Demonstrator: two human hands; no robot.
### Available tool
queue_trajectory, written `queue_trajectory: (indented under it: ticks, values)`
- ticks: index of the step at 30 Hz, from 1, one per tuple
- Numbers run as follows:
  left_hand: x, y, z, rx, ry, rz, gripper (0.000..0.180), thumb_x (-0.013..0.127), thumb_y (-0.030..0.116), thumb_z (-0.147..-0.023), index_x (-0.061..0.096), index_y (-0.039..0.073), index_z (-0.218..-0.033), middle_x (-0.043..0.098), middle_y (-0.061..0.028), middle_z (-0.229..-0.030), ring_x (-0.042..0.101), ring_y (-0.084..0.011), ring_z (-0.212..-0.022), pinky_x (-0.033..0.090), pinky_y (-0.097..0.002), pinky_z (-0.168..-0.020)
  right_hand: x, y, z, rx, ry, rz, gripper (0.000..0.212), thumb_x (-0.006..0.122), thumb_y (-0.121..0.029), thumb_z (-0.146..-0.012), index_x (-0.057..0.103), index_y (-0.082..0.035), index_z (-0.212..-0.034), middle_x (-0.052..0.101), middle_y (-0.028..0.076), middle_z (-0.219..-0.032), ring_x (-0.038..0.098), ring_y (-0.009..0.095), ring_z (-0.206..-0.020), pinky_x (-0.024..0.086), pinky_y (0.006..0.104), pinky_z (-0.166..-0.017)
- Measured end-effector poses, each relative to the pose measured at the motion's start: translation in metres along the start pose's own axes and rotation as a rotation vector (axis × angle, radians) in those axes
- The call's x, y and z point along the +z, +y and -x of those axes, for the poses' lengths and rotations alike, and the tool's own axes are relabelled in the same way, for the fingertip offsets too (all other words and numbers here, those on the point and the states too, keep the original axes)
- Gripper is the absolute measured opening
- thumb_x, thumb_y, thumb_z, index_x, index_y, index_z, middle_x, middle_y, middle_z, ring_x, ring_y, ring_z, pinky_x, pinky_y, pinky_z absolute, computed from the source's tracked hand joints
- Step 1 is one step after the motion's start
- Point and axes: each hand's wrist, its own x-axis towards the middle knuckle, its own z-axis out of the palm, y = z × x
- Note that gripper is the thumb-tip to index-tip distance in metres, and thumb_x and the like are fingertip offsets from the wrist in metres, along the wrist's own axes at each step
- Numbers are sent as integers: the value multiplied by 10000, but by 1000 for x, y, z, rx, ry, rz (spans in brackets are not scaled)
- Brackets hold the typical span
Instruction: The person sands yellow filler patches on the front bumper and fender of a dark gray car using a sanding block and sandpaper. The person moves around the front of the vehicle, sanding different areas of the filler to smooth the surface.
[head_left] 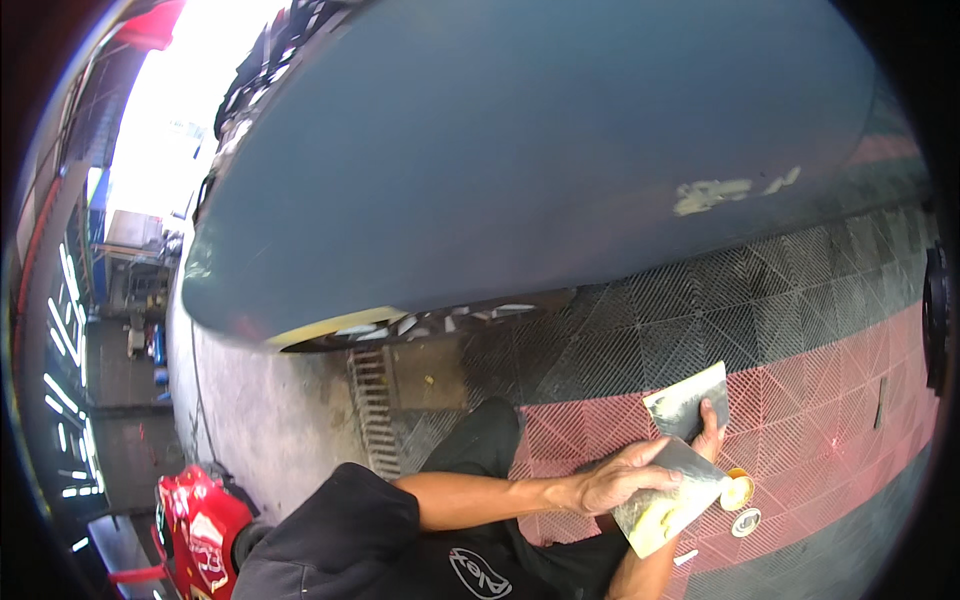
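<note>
We see two thin, flat, four-cornered plates, one in each hand. The left hand (625, 482) grips the nearer plate (690, 497) by its left side, fingers lying over the face that we look down on. That face is grey near the top corner; yellow putty (655, 522) coats much of the rest, and we find it slanting, one corner pointing down. Just beyond, the right hand (710, 432) holds the farther plate (682, 405), thumb pressed on its face. We make out a pale upper edge above a darker grey area. The plates overlap in our view; we cannot tell whether they touch.
</note>
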Motion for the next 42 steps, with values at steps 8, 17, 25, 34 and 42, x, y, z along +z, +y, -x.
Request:
queue_trajectory:
  ticks: [8,17,25,34,42]
  values:
    - [64,94,143,198,454,-465,373,526,262,-1211,590,37,-1502,740,-85,-1246,696,-134,-1139,579,-322,-993,23,-116,202,-873,-317,1057,419,720,28,-1043,753,-68,-1449,769,154,-1350,727,351,-1274,578,437,-1086]
    - [180,159,300,390,458,-618,419,567,257,-1176,594,42,-1534,750,-144,-1373,699,-230,-1300,552,-401,-1116,155,-225,434,-1187,-1129,1538,706,765,40,-649,795,-176,-1320,704,122,-1388,647,399,-1343,525,592,-1140]
    - [213,189,376,959,714,38,355,647,135,-1120,600,47,-1460,730,-76,-1265,726,-150,-1117,632,-328,-952,195,-283,490,-1371,-1560,1637,698,796,-3,-715,778,-237,-1373,716,84,-1391,648,365,-1363,520,571,-1165]
    - [248,104,390,1005,475,579,313,614,85,-1069,631,50,-1380,730,-94,-1254,711,-188,-1163,598,-385,-1030,202,-242,522,-1495,-2070,862,595,859,-137,-887,695,-290,-1437,533,135,-1623,516,454,-1523,412,732,-1253]
    - [275,55,514,1236,539,771,368,660,120,-1062,602,66,-1421,734,-120,-1318,733,-246,-1199,633,-443,-1034,238,-210,480,-1088,-2037,1257,581,830,-2,-843,680,-55,-1402,736,176,-1313,727,345,-1247,578,502,-1108]
